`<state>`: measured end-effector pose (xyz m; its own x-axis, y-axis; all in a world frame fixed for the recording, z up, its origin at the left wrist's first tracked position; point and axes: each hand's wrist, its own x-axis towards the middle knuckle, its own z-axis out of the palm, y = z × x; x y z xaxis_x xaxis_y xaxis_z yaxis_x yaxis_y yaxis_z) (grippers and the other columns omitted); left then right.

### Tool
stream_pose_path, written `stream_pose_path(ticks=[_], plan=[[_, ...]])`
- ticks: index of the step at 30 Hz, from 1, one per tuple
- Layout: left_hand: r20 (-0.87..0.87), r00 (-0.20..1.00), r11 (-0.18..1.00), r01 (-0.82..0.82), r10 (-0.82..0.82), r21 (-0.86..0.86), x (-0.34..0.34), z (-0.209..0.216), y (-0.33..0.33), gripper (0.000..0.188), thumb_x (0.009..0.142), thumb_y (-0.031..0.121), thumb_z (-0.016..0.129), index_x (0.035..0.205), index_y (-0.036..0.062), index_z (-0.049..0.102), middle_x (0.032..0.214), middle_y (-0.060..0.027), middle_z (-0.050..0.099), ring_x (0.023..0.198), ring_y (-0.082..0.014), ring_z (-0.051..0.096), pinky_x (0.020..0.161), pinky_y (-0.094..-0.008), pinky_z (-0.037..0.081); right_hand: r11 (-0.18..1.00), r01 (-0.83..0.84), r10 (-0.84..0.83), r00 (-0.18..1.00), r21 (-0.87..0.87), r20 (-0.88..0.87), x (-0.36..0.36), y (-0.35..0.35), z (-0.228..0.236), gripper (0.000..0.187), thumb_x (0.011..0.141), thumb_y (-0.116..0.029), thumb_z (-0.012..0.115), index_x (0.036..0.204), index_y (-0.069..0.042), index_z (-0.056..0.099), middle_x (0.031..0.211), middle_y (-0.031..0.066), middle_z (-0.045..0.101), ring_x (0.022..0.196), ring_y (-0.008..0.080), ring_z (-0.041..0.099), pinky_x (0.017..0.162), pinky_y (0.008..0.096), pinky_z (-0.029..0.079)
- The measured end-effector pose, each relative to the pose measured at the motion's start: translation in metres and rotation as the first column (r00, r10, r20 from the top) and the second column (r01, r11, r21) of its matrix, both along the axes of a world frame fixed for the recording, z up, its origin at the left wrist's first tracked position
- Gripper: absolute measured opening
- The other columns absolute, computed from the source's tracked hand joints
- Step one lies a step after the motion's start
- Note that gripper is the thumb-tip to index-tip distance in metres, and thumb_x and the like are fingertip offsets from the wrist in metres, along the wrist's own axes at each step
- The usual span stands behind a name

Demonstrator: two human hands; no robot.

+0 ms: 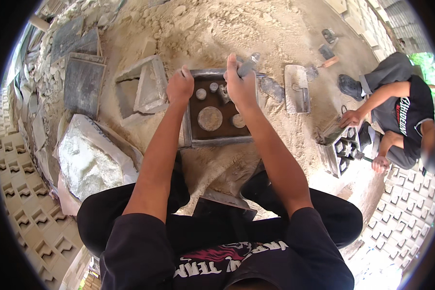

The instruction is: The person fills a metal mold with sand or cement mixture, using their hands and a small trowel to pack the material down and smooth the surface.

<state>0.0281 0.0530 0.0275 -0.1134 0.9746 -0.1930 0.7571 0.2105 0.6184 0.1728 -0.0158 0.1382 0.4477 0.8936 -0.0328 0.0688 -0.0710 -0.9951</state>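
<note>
In front of me lies a square moulding frame [221, 141] packed with dark brown sand [216, 137]. Pale round pieces sit in the sand: a large disc [210, 119], smaller ones [201, 94] and a disc [239, 121] partly behind my right forearm. My left hand [180, 86] is closed above the frame's left side; what it grips, if anything, is hidden. My right hand [240, 87] wraps round a grey tool with a thick rounded handle [249, 65], over the frame's far right part. Next to that hand, a small grey metal piece [224, 94] shows on the sand.
Left are a broken-looking pale frame [152, 87], dark boards [83, 82] and an open sack of white powder [89, 157]. Right stands a long pale tray [296, 89]. Beyond it a seated person [401, 111] handles another frame [340, 150]. Loose sand [212, 24] lies behind.
</note>
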Motion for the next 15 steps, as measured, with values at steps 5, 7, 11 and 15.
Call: stream_pose_path(ticks=[5, 7, 11, 15], plan=[[-0.005, 1.000, 0.999, -0.013, 0.013, 0.031, 0.002, 0.000, 0.002, 0.053, 0.099, 0.044, 0.032, 0.104, 0.0015, 0.064, 0.102, -0.0266, 0.066, 0.100, -0.0455, 0.061, 0.087, -0.0539, 0.046, 0.981, 0.167, -0.135, 0.952, 0.094, -0.276, 0.025, -0.011, 0.063, 0.052, 0.099, -0.047, 0.051, 0.060, -0.013, 0.040, 0.052, -0.0030, 0.039, 0.044, 0.0086, 0.036, 0.043, 0.0274, 0.032], [-0.008, 1.000, 0.999, 0.016, -0.016, 0.028, 0.004, -0.001, -0.002, 0.052, 0.099, 0.043, 0.033, 0.107, 0.0012, 0.063, 0.105, -0.0268, 0.065, 0.101, -0.0454, 0.060, 0.088, -0.0537, 0.046, 0.970, 0.209, -0.154, 0.926, 0.126, -0.345, 0.047, -0.025, 0.094, 0.053, 0.099, -0.047, 0.051, 0.059, -0.014, 0.038, 0.050, -0.0023, 0.038, 0.042, 0.0097, 0.036, 0.041, 0.0283, 0.032], [0.030, 0.998, 0.987, 0.057, -0.062, 0.151, -0.010, -0.012, 0.001, 0.046, 0.099, 0.039, 0.039, 0.116, 0.0006, 0.056, 0.118, -0.0277, 0.060, 0.108, -0.0448, 0.057, 0.090, -0.0522, 0.045, 0.995, 0.102, -0.092, 0.943, 0.014, -0.321, 0.096, -0.026, 0.132, 0.051, 0.097, -0.050, 0.052, 0.061, -0.016, 0.037, 0.052, -0.0021, 0.037, 0.041, 0.0107, 0.035, 0.043, 0.0276, 0.032], [0.042, 0.987, 0.957, 0.137, -0.153, 0.256, -0.004, -0.016, -0.010, 0.046, 0.098, 0.036, 0.043, 0.128, 0.0003, 0.048, 0.132, -0.0278, 0.051, 0.119, -0.0437, 0.051, 0.096, -0.0492, 0.042, 0.949, 0.199, -0.148, 0.966, -0.245, 0.211, 0.128, -0.030, 0.104, 0.052, 0.093, -0.055, 0.055, 0.068, -0.010, 0.052, 0.056, 0.0015, 0.042, 0.047, 0.0146, 0.045, 0.048, 0.0316, 0.039]])
